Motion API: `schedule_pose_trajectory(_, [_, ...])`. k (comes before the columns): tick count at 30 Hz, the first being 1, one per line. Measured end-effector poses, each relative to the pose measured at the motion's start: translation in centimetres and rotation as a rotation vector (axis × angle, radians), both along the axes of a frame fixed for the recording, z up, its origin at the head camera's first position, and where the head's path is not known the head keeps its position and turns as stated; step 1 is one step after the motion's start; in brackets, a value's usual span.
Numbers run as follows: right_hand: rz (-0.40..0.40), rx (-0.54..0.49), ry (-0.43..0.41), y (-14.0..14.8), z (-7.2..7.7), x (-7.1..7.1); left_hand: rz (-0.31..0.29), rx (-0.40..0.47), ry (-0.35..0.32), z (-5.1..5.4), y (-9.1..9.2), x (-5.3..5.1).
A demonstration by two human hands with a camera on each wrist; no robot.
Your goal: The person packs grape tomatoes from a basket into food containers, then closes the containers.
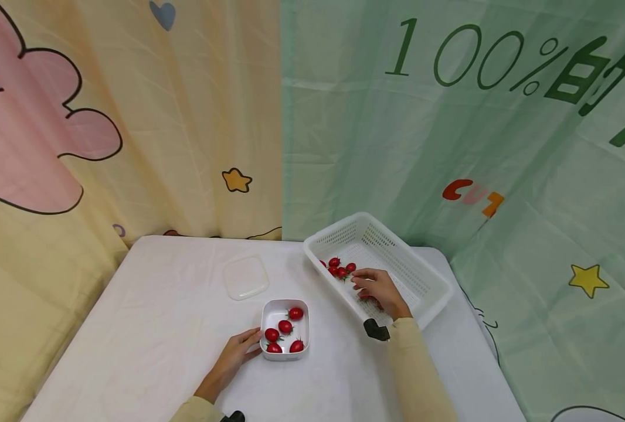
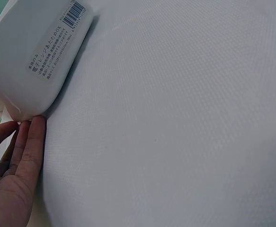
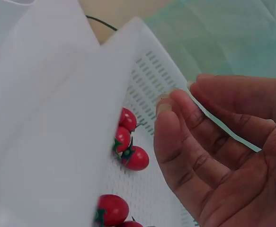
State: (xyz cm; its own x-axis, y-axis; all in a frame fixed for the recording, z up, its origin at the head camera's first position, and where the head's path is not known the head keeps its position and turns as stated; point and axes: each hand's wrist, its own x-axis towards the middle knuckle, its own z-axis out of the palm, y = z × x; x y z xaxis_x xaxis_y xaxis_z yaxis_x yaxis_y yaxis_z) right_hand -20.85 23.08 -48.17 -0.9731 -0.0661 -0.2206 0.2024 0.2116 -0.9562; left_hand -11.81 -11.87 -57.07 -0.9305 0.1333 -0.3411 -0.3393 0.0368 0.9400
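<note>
left hand point(image 1: 235, 353): fingers extended, tips touching the left side of the white container; nothing in its grasp.

right hand point(image 1: 380, 289): over the near side of the basket, thumb and fingers loosely bent with a narrow gap between them; nothing visible in its grasp.

white container point(image 1: 285, 356): small, square with rounded corners, upright on the counter. contents: five red cherry tomatoes point(image 1: 285, 326) with green stalk ends, two along the near wall, two at mid-floor, one toward the far right corner. outer face bears a printed label point(image 2: 57, 40) with barcode.

basket point(image 1: 404, 258): white, perforated walls, larger, set at an angle right of and beyond the container. contents: further red tomatoes point(image 1: 333, 271), clustered at its left end, with more beneath the right hand; total uncertain, some being hidden.

lid point(image 1: 246, 278): translucent, square with rounded corners, lying flat beyond the container and slightly left.

counter point(image 1: 149, 316): white covering, carrying all the above.

curtains: printed yellow cloth point(image 1: 196, 117) at left, green cloth point(image 1: 344, 146) at right, meeting behind the counter.
</note>
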Motion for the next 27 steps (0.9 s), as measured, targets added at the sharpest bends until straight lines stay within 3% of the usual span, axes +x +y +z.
schedule_pose_trajectory(10, [0.044, 0.019, -0.072, 2.3, -0.9, -0.8, -0.01, -0.001, -0.013, -0.1, 0.1, 0.0])
schedule_pose_trajectory(22, [-0.006, 0.102, -0.19, 3.4, -1.6, -1.2, -0.007, -0.002, 0.0, -0.1, 0.0, 0.0])
schedule_pose_trajectory(27, [-0.008, 0.188, -0.258, 3.4, -2.1, -1.5, 0.005, 0.01, 0.004, -0.1, 0.0, 0.0])
